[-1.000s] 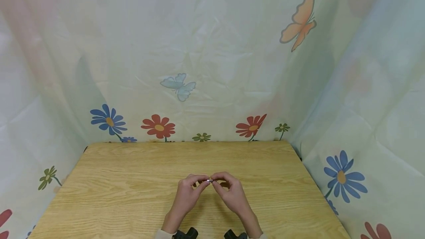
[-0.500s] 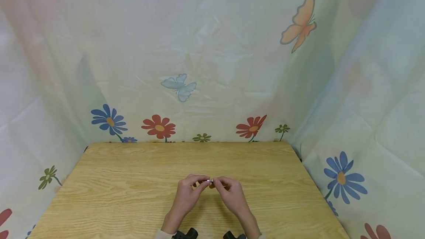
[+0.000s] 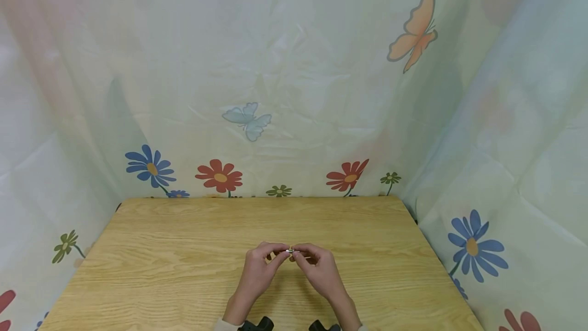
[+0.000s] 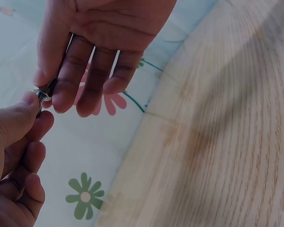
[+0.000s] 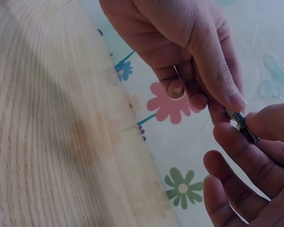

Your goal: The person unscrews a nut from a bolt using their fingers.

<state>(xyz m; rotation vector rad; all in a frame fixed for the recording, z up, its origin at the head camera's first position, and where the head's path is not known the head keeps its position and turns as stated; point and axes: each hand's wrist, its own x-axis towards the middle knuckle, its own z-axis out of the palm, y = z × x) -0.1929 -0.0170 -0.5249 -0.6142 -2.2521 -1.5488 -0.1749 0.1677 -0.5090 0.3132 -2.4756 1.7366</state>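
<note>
A small silver threaded bolt (image 5: 249, 134) with a nut (image 5: 241, 124) on it is held between the two hands, above the wooden table (image 3: 184, 239). My left hand (image 3: 259, 268) pinches one end of the bolt between thumb and index finger. At the other end, the thumb and index finger of my right hand (image 3: 320, 268) pinch the metal. Both wrist views show thread on either side of the nut. Fingertips cover the bolt's ends, so its head cannot be made out. The remaining fingers of both hands are bent loosely.
A pale curtain (image 3: 294, 75) printed with flowers and butterflies surrounds the table's back and sides. Black wrist devices (image 3: 257, 324) show at the bottom edge of the head view, by light sleeves (image 3: 226, 325).
My right fingertips drew slightly back to the right half a second ago, uncovering more metal, and now sit closer to the left fingertips again. The left hand has stayed in place.
</note>
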